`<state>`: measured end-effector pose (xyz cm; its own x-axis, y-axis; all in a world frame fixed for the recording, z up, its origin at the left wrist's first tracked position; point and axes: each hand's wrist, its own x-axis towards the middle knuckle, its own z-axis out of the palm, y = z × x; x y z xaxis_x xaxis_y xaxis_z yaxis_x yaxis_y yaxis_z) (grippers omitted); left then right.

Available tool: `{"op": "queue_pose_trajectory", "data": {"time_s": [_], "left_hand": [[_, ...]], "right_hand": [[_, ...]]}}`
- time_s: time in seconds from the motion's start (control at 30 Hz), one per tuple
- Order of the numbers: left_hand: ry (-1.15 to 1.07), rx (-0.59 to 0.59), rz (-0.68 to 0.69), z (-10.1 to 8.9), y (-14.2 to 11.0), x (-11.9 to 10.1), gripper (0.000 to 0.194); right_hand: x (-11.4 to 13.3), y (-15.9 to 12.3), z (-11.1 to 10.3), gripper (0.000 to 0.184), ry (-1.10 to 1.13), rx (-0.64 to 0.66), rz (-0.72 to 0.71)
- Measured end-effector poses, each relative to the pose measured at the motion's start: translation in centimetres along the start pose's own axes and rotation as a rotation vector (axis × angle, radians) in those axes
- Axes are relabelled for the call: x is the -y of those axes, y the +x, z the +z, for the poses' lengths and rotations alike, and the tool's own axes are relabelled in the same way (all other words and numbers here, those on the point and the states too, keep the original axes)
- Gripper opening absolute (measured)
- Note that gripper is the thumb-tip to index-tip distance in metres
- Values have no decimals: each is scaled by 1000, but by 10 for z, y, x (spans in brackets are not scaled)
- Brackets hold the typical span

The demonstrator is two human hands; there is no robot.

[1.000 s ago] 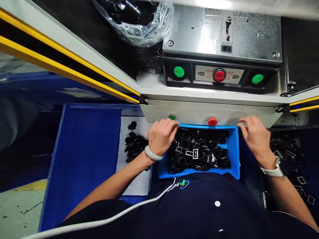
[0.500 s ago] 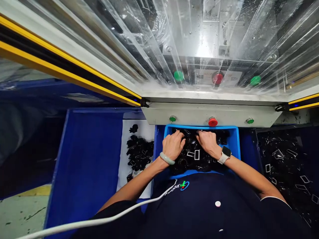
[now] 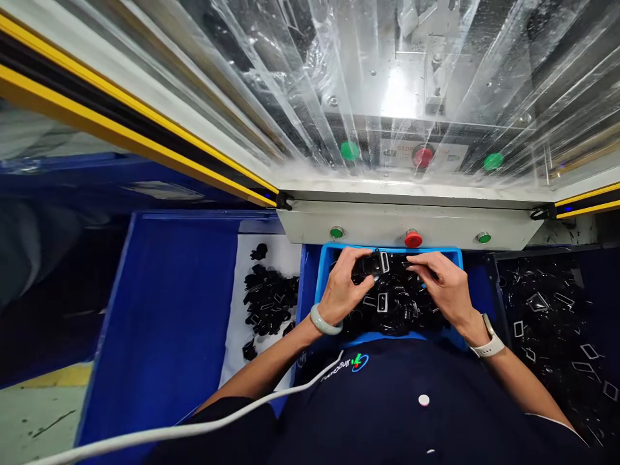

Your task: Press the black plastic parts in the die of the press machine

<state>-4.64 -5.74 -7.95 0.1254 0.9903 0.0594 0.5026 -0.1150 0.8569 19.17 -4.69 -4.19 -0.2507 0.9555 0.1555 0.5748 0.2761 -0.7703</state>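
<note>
A small blue tray [image 3: 458, 274] full of black plastic parts [image 3: 397, 307] sits in front of me, under the machine's front panel. My left hand [image 3: 343, 287] is closed on one black part with a white rectangular frame [image 3: 375, 263], lifted just above the pile at the tray's far edge. My right hand [image 3: 443, 284] hovers over the tray's right half with its fingers pinched together near more black parts; what they grip is hidden. A pale bangle is on my left wrist, a white watch on my right.
The front panel [image 3: 378, 223] carries two green buttons and a red one [image 3: 413, 239]. A clear plastic guard [image 3: 368, 84] covers the press above. A large blue bin [image 3: 169, 310] at the left holds white paper with black parts [image 3: 266, 297]. A dark bin [image 3: 557, 316] of parts is at the right.
My hands left the two green panel buttons and dropped into the tray. The clear guard came down over the press. My left hand has picked up a black part.
</note>
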Motion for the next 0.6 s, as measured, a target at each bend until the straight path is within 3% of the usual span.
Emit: {"op": "queue_pose_trajectory", "data": {"time_s": [0.13, 0.27, 0.37, 0.53, 0.6], "left_hand": [[-12, 14, 19, 5, 6, -12, 28], [-171, 42, -111, 10, 9, -14, 29], [-359, 41, -255, 9, 12, -10, 36], [-651, 123, -381, 4, 21, -14, 48], [-762, 166, -440, 4, 27, -21, 44]], "right_hand": [[19, 9, 9, 20, -288, -83, -175], [22, 16, 20, 28, -404, 45, -380], [19, 17, 11, 33, -339, 139, -469], [22, 20, -20, 38, -183, -27, -255], [23, 24, -28, 36, -152, -70, -189]]}}
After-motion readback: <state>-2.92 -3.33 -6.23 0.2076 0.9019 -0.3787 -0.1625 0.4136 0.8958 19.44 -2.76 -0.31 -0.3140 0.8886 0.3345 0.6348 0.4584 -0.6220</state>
